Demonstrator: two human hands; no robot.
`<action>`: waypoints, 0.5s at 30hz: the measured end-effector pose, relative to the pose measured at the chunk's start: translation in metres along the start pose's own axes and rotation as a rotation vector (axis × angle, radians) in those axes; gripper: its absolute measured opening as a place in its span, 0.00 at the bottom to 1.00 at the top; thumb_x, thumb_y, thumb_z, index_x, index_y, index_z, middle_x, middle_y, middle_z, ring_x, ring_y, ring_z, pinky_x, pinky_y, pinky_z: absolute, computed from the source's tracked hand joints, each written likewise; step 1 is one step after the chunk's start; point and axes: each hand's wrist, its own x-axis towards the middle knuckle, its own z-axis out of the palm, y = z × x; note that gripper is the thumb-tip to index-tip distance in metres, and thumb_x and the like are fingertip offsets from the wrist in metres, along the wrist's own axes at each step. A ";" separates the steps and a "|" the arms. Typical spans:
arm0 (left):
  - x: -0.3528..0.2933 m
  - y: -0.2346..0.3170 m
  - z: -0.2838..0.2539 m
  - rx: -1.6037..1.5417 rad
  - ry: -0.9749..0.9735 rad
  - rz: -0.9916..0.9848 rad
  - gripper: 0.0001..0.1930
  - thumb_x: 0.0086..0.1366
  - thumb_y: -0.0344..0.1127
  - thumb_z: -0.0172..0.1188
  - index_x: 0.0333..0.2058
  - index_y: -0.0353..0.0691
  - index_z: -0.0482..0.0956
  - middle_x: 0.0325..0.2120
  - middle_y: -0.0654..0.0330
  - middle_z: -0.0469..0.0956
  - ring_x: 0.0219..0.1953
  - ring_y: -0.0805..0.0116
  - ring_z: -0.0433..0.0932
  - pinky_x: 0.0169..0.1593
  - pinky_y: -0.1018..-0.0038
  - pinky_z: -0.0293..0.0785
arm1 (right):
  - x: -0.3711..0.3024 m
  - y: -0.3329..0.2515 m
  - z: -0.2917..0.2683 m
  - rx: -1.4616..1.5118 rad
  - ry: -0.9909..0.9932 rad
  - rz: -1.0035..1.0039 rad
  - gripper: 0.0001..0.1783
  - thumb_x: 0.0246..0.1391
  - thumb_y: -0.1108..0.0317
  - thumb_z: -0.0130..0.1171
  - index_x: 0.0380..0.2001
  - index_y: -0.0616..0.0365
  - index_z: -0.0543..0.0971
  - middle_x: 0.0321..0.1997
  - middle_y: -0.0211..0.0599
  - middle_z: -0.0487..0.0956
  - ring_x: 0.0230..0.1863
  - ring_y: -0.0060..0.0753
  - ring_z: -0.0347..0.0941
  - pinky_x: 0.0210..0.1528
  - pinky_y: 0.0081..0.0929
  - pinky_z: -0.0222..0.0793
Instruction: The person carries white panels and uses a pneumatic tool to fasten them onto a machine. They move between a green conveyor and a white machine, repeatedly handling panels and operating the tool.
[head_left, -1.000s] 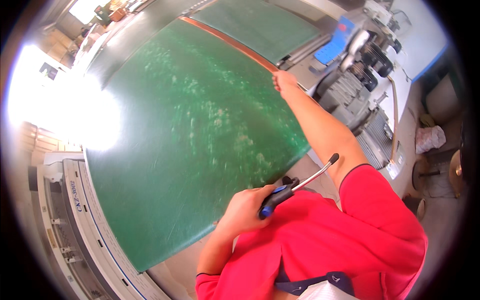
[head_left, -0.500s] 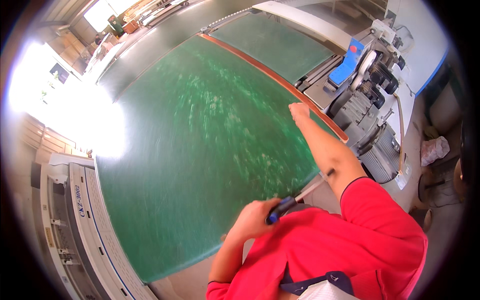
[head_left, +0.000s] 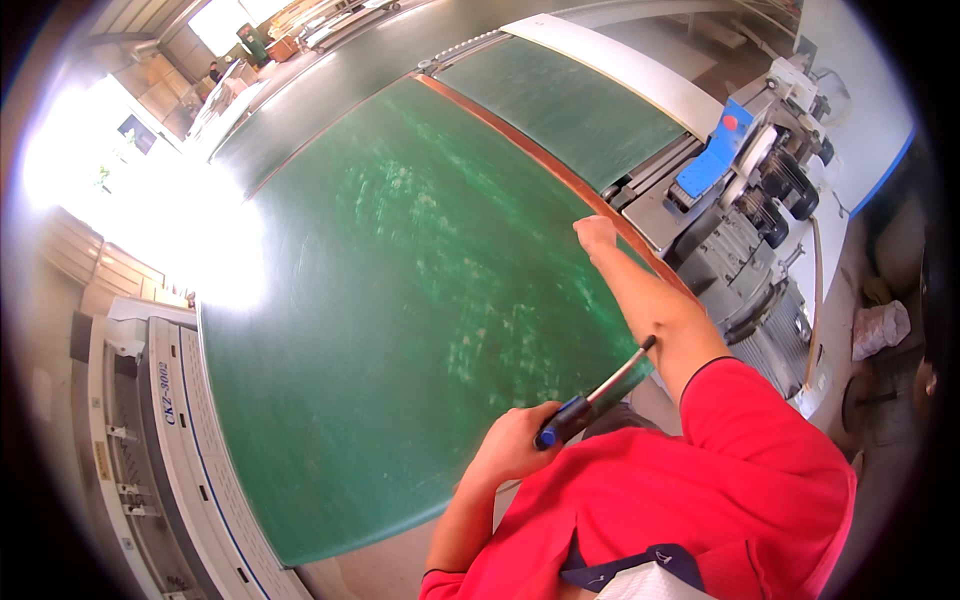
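My left hand (head_left: 512, 443) is closed around the dark, blue-ended handle of a screwdriver (head_left: 617, 374), close to my body. Its pale metal shaft slants up to the right, and its dark tip overlaps my right forearm in the picture. Out over the right side of a large green surface (head_left: 330, 400), my right hand (head_left: 597, 235) forms a fist beside the reddish-brown strip (head_left: 540, 152) along that edge. What the fist holds, if anything, is hidden. Pale, streaky scuffs cover the middle of the green surface.
Right of the strip stands a machine with grey motors (head_left: 745, 262) and a blue bracket (head_left: 708, 165). A long white machine housing (head_left: 190, 440) borders the green surface on the left. Beyond the strip lies another green panel (head_left: 560, 105). Bright light glares at far left.
The view has shifted slightly, moving the machine rightward in the picture. My right fist sits a little farther from the strip's far end. The screwdriver stays in my left hand, its shaft now sharper.
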 end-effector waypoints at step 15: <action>0.184 0.027 0.023 -0.166 0.326 -0.296 0.16 0.53 0.28 0.55 0.42 0.37 0.75 0.19 0.54 0.71 0.21 0.65 0.70 0.30 0.70 0.69 | 0.242 -0.043 -0.002 -0.029 0.035 -0.545 0.10 0.47 0.65 0.56 0.32 0.55 0.82 0.33 0.45 0.81 0.38 0.46 0.78 0.42 0.38 0.74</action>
